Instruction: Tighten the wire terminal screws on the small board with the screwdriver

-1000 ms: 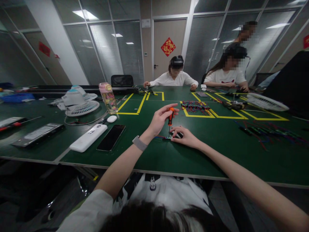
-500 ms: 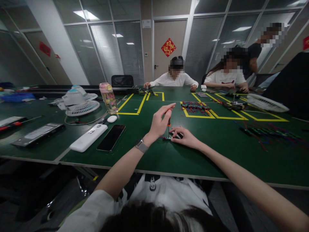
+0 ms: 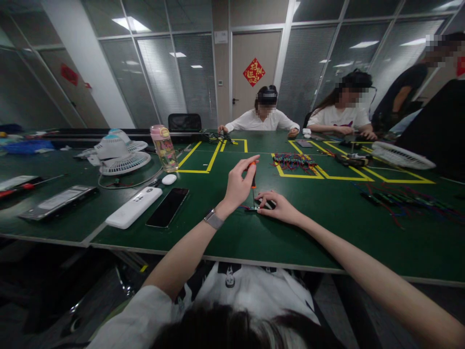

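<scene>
My left hand [image 3: 238, 184] pinches the orange handle of a small screwdriver [image 3: 253, 180], which stands upright with its tip on a small dark part [image 3: 251, 209] on the green table [image 3: 308, 228]. Thin blue and red wires run out of that part to the left. My right hand [image 3: 276, 205] lies on the table just right of the part, fingers curled and pressed on it to hold it still. A grey watch sits on my left wrist.
A black phone [image 3: 167, 207], a white power bank [image 3: 133, 207], a white mouse [image 3: 168, 179], a pink-capped bottle [image 3: 163, 148] and a white fan [image 3: 121, 155] lie to the left. Wire bundles [image 3: 292, 161] sit in yellow-taped squares ahead. Two seated people work across the table; another stands far right.
My left hand's fingers have turned round the screwdriver handle, now covering most of it. The person standing at the back has walked to the right. My right hand has stayed put.
</scene>
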